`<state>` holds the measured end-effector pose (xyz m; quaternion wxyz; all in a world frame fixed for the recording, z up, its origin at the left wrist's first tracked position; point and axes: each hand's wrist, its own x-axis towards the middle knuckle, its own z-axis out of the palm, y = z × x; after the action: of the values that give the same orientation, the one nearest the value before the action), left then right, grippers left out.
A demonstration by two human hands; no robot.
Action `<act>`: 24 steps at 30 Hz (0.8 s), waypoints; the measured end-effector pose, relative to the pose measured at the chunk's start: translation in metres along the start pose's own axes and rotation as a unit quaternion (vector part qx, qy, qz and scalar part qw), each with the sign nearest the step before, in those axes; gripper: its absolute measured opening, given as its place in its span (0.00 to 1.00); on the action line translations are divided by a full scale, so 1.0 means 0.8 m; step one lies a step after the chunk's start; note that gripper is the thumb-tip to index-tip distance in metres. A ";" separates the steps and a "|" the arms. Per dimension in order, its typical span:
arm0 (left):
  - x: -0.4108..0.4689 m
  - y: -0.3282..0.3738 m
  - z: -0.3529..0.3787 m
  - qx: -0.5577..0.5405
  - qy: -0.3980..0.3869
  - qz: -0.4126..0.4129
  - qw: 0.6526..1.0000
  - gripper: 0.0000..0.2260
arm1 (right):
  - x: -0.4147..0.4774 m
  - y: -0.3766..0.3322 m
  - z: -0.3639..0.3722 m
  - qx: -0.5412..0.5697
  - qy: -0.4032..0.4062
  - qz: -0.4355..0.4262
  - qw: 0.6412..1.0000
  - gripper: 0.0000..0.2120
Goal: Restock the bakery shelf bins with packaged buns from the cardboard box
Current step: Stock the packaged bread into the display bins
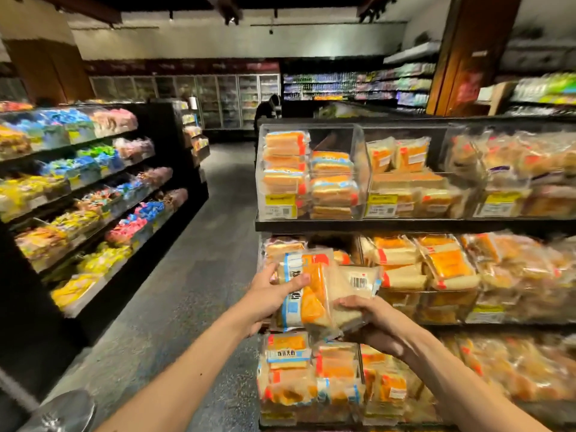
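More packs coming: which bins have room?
Room: left top bin, above its shorter right stack; middle top bin, above its packs. The right top bin and bottom bins look crammed. The left hand and right hand grip held packs.

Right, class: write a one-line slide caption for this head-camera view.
Left hand and right hand hold packaged buns before stocked shelf bins.

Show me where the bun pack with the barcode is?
Lower middle of the head view: the right hand holds the barcode pack, beside the blue-striped pack in the left hand.
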<state>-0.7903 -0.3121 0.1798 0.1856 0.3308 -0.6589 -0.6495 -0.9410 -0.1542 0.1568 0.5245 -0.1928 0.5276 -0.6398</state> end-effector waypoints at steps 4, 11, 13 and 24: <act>0.066 0.032 0.000 -0.026 -0.004 0.013 1.000 0.22 | 0.025 -0.043 -0.004 0.074 0.042 -0.023 0.996 0.24; 0.138 0.095 0.014 -0.108 -0.035 -0.015 0.993 0.14 | 0.050 -0.113 -0.020 0.106 0.082 -0.092 0.987 0.16; 0.150 0.114 0.022 -0.127 -0.067 -0.035 0.989 0.10 | 0.058 -0.130 -0.031 0.088 0.088 -0.110 0.986 0.33; 0.275 0.244 0.062 -0.226 0.039 -0.020 0.973 0.03 | 0.062 -0.279 -0.117 0.072 0.092 -0.199 0.973 0.35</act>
<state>-1.0185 -0.4370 0.3255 0.2683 0.3181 -0.4807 -0.7719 -1.1387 -0.1772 0.3028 0.3483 -0.1962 0.4773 -0.7825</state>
